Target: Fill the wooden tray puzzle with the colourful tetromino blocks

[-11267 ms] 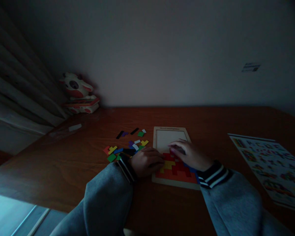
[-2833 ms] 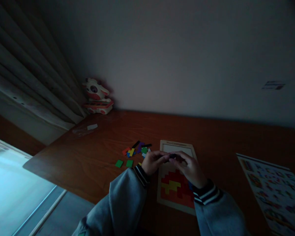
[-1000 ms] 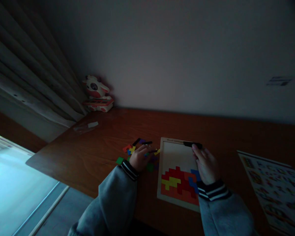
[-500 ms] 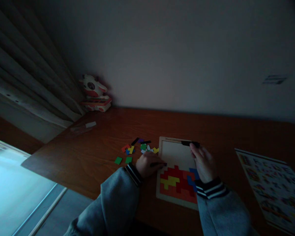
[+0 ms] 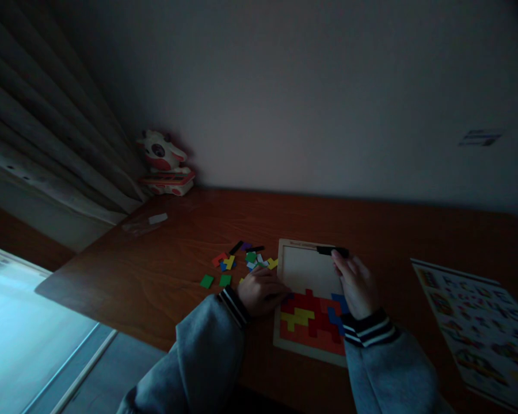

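A wooden puzzle tray point(image 5: 282, 265) lies on the brown table, its near half filled with red, yellow, orange and blue pieces point(image 5: 311, 319). My left hand point(image 5: 261, 289) rests at the tray's left edge, fingers curled on a dark puzzle piece point(image 5: 286, 298) at the filled area's upper left. My right hand point(image 5: 356, 284) lies along the tray's right side, its fingertips touching a black bar piece point(image 5: 331, 250) at the tray's far right corner. Loose coloured pieces point(image 5: 242, 261) are scattered left of the tray.
A printed pattern sheet point(image 5: 479, 319) lies at the right. A toy cow figure point(image 5: 163, 164) stands in the far left corner by the curtain point(image 5: 47, 144). A small clear bag point(image 5: 149, 221) lies near it. The table's left edge point(image 5: 69, 299) drops to the floor.
My left hand came back from the loose pile with a dark piece and moved onto the tray's left side. The right hand stayed at the black bar.
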`<control>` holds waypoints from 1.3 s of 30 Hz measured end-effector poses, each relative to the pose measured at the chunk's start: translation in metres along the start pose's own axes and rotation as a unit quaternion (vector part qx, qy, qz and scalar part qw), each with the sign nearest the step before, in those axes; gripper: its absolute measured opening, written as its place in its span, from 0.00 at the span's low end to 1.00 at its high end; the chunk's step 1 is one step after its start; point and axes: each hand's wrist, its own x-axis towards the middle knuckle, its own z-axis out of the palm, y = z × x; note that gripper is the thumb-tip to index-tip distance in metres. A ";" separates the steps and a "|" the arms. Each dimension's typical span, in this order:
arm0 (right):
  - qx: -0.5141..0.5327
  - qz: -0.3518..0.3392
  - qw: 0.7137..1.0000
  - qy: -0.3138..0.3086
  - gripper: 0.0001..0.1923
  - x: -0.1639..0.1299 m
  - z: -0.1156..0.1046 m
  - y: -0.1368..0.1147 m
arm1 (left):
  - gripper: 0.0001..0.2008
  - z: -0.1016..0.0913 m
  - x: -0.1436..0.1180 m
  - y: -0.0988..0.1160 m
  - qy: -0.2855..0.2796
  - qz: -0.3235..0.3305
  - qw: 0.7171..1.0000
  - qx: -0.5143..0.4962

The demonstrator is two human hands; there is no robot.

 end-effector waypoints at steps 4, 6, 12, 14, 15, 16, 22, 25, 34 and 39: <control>0.004 -0.003 1.000 0.000 0.22 0.000 0.000 0.000 | 0.12 -0.003 -0.001 0.002 0.007 0.005 1.000 -0.006; 0.009 -0.002 1.000 -0.004 0.21 0.000 0.000 -0.001 | 0.12 -0.002 -0.001 0.002 0.012 -0.003 1.000 -0.014; -0.009 0.002 1.000 -0.002 0.19 0.000 0.000 -0.002 | 0.12 -0.001 0.002 0.005 0.014 0.000 0.999 -0.037; -0.017 -0.004 1.000 0.001 0.20 -0.001 0.000 -0.002 | 0.13 0.001 0.005 0.008 0.006 0.012 0.999 -0.049; -0.018 -0.007 1.000 0.000 0.20 -0.001 0.000 -0.002 | 0.14 0.001 0.006 0.010 0.001 0.019 0.998 -0.054; -0.016 -0.010 1.000 0.000 0.20 -0.001 0.000 -0.003 | 0.14 0.002 0.008 0.011 -0.005 0.025 0.998 -0.056; -0.008 0.008 1.000 -0.028 0.19 -0.001 0.001 -0.001 | 0.13 0.001 0.008 0.014 -0.006 0.020 0.995 -0.098; -0.007 0.013 0.999 -0.048 0.18 -0.001 0.000 0.002 | 0.13 0.000 0.007 0.013 0.017 0.007 0.992 -0.124; -0.045 0.026 0.976 -0.212 0.18 -0.019 0.011 -0.010 | 0.18 -0.008 0.010 0.012 0.127 -0.220 0.929 -0.268; -0.072 0.005 0.952 -0.298 0.16 -0.032 0.020 -0.014 | 0.19 -0.003 0.010 0.010 0.106 -0.231 0.907 -0.336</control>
